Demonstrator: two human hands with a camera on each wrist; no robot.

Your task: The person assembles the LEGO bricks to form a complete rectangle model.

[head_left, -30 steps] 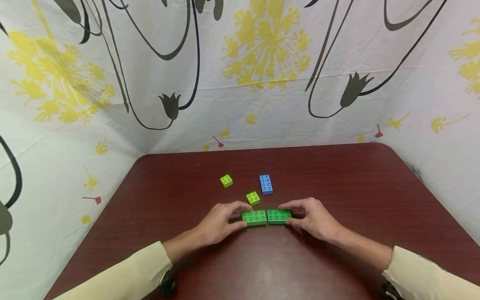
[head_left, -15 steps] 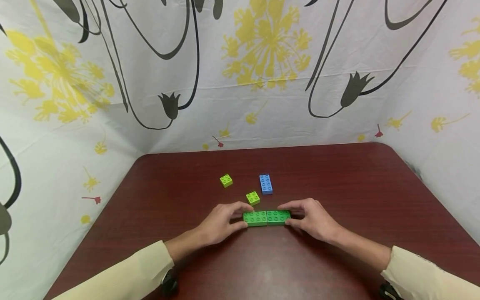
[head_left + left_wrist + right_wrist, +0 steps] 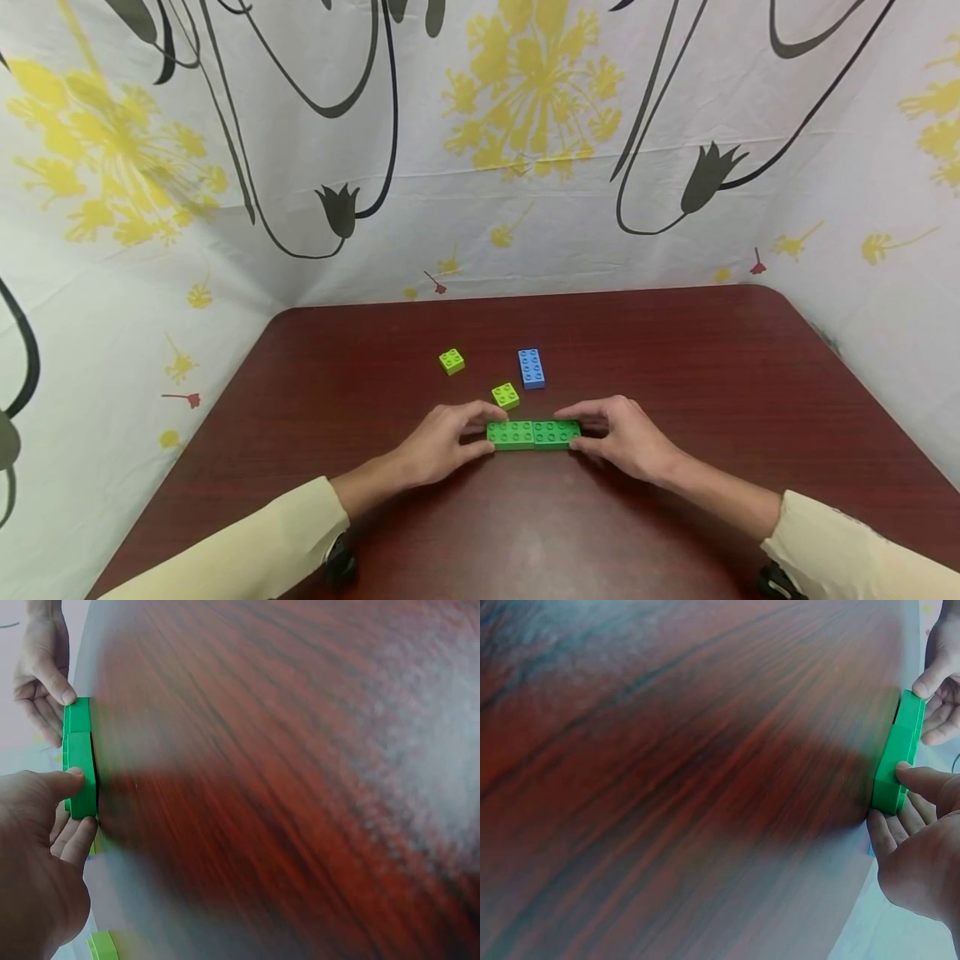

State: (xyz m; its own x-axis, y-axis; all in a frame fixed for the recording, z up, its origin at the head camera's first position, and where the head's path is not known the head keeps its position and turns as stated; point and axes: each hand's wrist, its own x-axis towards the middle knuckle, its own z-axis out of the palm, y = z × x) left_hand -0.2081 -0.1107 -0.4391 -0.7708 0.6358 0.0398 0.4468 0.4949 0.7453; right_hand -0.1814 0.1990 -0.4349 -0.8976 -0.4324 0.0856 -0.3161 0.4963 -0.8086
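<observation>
Two green toy bricks lie end to end on the table, their short ends touching. My left hand [image 3: 442, 443] pinches the left green brick [image 3: 510, 435] between thumb and fingers at its outer end. At the opposite end, my right hand [image 3: 628, 437] pinches the right green brick [image 3: 557, 434] in the same manner. In the left wrist view the left green brick [image 3: 81, 776] shows a thin dark gap beneath it, and the thumb presses its near side. The right wrist view shows the right green brick [image 3: 889, 780] with the thumb on its side and fingertips at its end.
Just behind the green bricks sits a small lime brick [image 3: 506, 396]. A second lime brick [image 3: 452, 361] lies farther back to the left, and a blue brick [image 3: 532, 368] to the right. The dark red-brown table [image 3: 360, 358] meets a patterned cloth [image 3: 555, 242] at its back edge.
A narrow gap stood between the two green bricks one second ago; they came together, the left one shifting slightly right and the right one slightly left. Both hands keep their hold.
</observation>
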